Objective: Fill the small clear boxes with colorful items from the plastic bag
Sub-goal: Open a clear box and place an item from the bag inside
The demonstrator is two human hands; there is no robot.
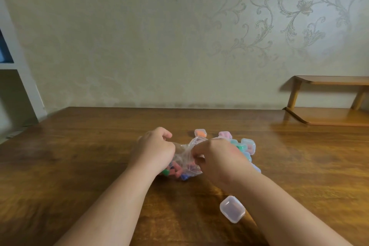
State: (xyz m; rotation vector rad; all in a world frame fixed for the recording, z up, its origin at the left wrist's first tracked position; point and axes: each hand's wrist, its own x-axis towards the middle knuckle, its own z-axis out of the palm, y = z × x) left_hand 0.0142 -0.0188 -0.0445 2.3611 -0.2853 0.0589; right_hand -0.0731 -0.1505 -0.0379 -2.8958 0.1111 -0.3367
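A clear plastic bag (184,156) lies on the wooden table (79,146), holding pink, green and blue items (175,170). My left hand (154,149) grips the bag's left edge and my right hand (217,156) pinches its right edge, so the mouth is held between them. Behind my right hand sit several small clear boxes with colored contents: an orange one (200,133), a pink one (225,135), a pale one (248,145). One small clear box (232,208) with nothing visible inside it lies near my right forearm.
A low wooden shelf (329,102) stands at the table's back right. A papered wall runs along the far edge. A white cabinet frame (18,78) is at the left.
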